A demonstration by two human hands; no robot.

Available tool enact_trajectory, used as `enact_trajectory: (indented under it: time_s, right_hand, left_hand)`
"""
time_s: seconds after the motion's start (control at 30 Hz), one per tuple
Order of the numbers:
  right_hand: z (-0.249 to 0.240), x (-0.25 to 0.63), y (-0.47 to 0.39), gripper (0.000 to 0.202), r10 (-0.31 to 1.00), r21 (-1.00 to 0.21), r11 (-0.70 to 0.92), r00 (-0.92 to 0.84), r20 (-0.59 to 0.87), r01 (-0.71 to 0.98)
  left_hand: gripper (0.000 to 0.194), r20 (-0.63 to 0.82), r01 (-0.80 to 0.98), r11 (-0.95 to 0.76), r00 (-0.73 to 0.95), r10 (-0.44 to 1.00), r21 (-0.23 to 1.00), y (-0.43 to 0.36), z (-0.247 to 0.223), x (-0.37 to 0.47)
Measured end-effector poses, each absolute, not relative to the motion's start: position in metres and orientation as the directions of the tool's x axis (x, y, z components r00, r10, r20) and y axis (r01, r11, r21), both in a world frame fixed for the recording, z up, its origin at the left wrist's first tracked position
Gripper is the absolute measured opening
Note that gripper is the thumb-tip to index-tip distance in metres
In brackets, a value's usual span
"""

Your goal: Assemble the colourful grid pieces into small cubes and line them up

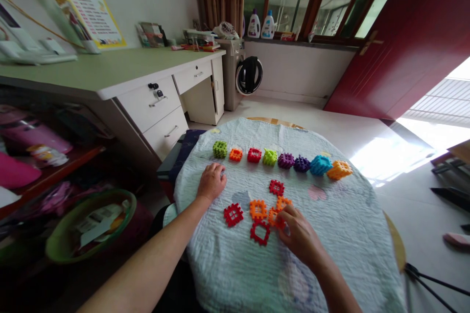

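Observation:
On the cloth-covered round table, my left hand (212, 181) lies palm down with its fingers loosely bent, and nothing shows in it. My right hand (297, 232) pinches a mostly hidden red interlocking square (279, 223), right beside an orange square (272, 216). Another orange square (283, 202) touches its fingertips. Left of them lie an orange square (258, 210), a red frame with an open middle (260, 233) and a red square (233, 214). One more red square (276, 187) lies farther back.
Behind the hands runs a row of stacked interlocking pieces: green (220, 149), orange-red (235, 154), red (254, 155), lime (270, 157), purple (285, 160), dark purple (301, 164), blue (320, 165) and light orange (340, 170). A desk (139, 66) stands left, a washing machine (232, 76) behind.

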State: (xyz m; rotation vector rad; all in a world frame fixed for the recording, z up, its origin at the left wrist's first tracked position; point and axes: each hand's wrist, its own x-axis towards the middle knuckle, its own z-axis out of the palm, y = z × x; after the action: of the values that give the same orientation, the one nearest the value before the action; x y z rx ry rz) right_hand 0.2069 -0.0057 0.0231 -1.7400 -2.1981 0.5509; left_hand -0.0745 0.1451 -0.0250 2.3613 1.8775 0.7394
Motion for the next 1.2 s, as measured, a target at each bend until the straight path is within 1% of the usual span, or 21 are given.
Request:
enact_trajectory:
  time_s: [0.23,0.3,0.37,0.43,0.5,0.6,0.7,0.83,0.97,1.1,1.2]
  right_hand:
    - [0.021,0.221,-0.006,0.018,0.974,-0.613,0.217,-0.208,0.086,0.760]
    - [0.018,0.225,-0.006,0.020,0.985,-0.658,0.160,-0.162,0.058,0.736]
    - [0.013,0.229,-0.007,0.023,0.994,-0.690,0.064,-0.104,-0.017,0.721]
    - [0.010,0.231,-0.008,0.027,0.997,-0.676,0.004,-0.053,-0.052,0.737]
    - [0.008,0.233,-0.011,0.028,1.000,-0.629,0.017,-0.023,-0.002,0.777]
    - [0.011,0.232,-0.015,0.029,0.996,-0.566,0.083,-0.046,0.080,0.820]
    - [0.015,0.228,-0.017,0.036,0.994,-0.525,0.111,-0.104,0.043,0.844]
    - [0.016,0.224,-0.016,0.027,0.993,-0.487,0.095,-0.116,-0.013,0.868]
    - [0.017,0.225,-0.017,0.026,0.989,-0.455,0.106,-0.142,-0.046,0.884]
    - [0.021,0.224,-0.021,0.030,0.982,-0.460,0.116,-0.172,-0.081,0.880]
    - [0.025,0.223,-0.022,0.023,0.978,-0.470,0.131,-0.192,-0.085,0.873]
  left_hand:
    - [0.020,0.345,0.910,-0.277,0.164,0.924,0.309,0.146,-0.028,-0.076]
    - [0.020,0.344,0.910,-0.277,0.165,0.924,0.308,0.146,-0.027,-0.075]
    - [0.020,0.341,0.911,-0.273,0.163,0.926,0.308,0.146,-0.027,-0.075]
    - [0.020,0.336,0.913,-0.265,0.156,0.929,0.310,0.146,-0.026,-0.075]
    - [0.020,0.331,0.914,-0.261,0.154,0.931,0.311,0.146,-0.025,-0.074]
    - [0.021,0.329,0.913,-0.266,0.160,0.931,0.310,0.146,-0.025,-0.075]
    - [0.021,0.330,0.914,-0.265,0.159,0.930,0.308,0.146,-0.025,-0.075]
    - [0.021,0.335,0.914,-0.267,0.159,0.929,0.306,0.146,-0.025,-0.075]
    - [0.021,0.339,0.914,-0.269,0.160,0.927,0.303,0.146,-0.025,-0.075]
    - [0.021,0.344,0.911,-0.277,0.165,0.924,0.305,0.146,-0.027,-0.075]
    - [0.021,0.344,0.910,-0.277,0.165,0.925,0.309,0.146,-0.027,-0.076]
